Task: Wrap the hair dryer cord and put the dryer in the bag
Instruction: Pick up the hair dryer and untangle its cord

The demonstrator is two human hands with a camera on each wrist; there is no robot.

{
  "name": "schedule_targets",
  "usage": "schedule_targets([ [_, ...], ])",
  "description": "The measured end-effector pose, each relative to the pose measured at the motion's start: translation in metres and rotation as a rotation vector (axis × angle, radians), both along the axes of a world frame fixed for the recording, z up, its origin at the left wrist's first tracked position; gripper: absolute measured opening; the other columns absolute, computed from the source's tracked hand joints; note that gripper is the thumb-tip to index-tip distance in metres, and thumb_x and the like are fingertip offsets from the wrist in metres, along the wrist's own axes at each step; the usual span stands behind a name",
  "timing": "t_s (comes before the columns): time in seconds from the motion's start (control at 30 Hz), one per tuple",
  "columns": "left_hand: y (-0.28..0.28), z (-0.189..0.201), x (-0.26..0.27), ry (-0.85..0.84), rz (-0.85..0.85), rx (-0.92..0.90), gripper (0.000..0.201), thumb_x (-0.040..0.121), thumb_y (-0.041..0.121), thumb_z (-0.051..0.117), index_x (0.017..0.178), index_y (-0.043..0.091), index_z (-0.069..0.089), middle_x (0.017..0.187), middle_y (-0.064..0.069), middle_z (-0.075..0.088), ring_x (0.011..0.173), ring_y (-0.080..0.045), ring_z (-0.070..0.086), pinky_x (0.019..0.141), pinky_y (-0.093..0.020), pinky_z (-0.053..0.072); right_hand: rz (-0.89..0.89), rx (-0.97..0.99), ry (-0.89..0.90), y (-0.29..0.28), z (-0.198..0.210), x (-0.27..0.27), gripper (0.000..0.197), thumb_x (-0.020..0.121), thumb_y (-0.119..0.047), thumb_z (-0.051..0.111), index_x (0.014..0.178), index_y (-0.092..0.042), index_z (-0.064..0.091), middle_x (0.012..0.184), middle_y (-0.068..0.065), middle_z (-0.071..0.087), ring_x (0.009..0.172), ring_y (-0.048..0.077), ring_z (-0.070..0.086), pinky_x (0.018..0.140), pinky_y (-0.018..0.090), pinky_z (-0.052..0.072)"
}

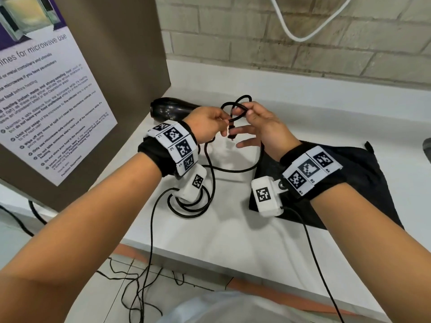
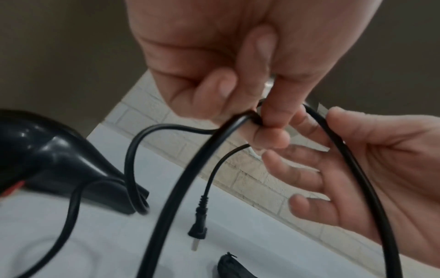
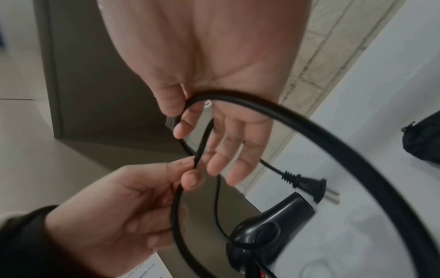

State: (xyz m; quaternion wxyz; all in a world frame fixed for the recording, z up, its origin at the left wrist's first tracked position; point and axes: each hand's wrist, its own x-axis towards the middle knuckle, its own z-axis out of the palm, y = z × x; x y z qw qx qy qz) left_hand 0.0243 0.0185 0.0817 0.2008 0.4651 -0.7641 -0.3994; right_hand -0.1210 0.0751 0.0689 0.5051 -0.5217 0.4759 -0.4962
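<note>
Head view: both hands raised over the white counter [image 1: 233, 241], working the black cord [image 1: 211, 159]. Left hand [image 1: 207, 125] pinching the cord between thumb and curled fingers. Right hand [image 1: 261, 127] pinching a loop with thumb and forefinger, remaining fingers [image 1: 247, 143] spread loose. Plug [image 2: 197, 232] dangling between the hands, prongs down. Hair dryer [image 1: 170, 108] lying on the counter behind the left hand, beside the brown cabinet [image 1: 105, 66]. Black bag [image 1: 363, 183] flat on the counter under the right wrist. More cord coiled below the left wrist.
</note>
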Motion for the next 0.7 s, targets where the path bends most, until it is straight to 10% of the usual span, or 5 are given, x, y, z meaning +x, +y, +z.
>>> schedule_targets([
  [0.1, 0.004, 0.002, -0.001, 0.095, -0.035, 0.087, 0.041, 0.094, 0.016, 0.05, 0.134, 0.022, 0.045, 0.082, 0.004, 0.06, 0.048, 0.001, 0.05, 0.043, -0.009, 0.035, -0.065, -0.048, -0.012, -0.002, -0.001, 0.002, 0.025, 0.1, -0.009, 0.03, 0.097, -0.017, 0.054, 0.091, -0.007, 0.058, 0.081, 0.01, 0.06, 0.063, 0.026, 0.049],
  [0.2, 0.003, 0.004, 0.0, 0.148, -0.021, 0.133, 0.052, 0.096, 0.043, 0.039, 0.144, 0.041, 0.019, 0.11, 0.01, 0.053, 0.056, -0.009, 0.051, 0.047, -0.019, 0.038, -0.103, -0.064, 0.046, -0.006, -0.007, 0.001, 0.022, 0.099, -0.008, 0.032, 0.1, -0.012, 0.054, 0.094, -0.006, 0.057, 0.084, 0.01, 0.054, 0.065, 0.021, 0.048],
  [0.43, -0.022, 0.023, 0.014, 0.742, 0.317, 0.398, 0.022, 0.095, 0.048, 0.041, 0.106, 0.032, 0.053, 0.093, 0.014, 0.061, 0.065, -0.008, 0.053, 0.058, -0.021, 0.042, -0.236, -0.081, 0.101, -0.003, -0.009, -0.019, 0.035, 0.087, 0.013, 0.035, 0.106, -0.006, 0.057, 0.085, -0.002, 0.054, 0.085, 0.015, 0.055, 0.067, 0.022, 0.047],
  [0.7, -0.054, 0.012, 0.014, 0.548, 0.442, 0.337, 0.029, 0.099, 0.033, 0.041, 0.078, 0.016, 0.05, 0.082, 0.001, 0.061, 0.043, 0.0, 0.058, 0.046, -0.017, 0.048, -0.476, -0.208, 0.274, 0.007, 0.002, -0.047, 0.03, 0.09, 0.005, 0.048, 0.076, -0.019, 0.057, 0.077, -0.004, 0.054, 0.058, 0.005, 0.062, 0.056, 0.014, 0.052],
])
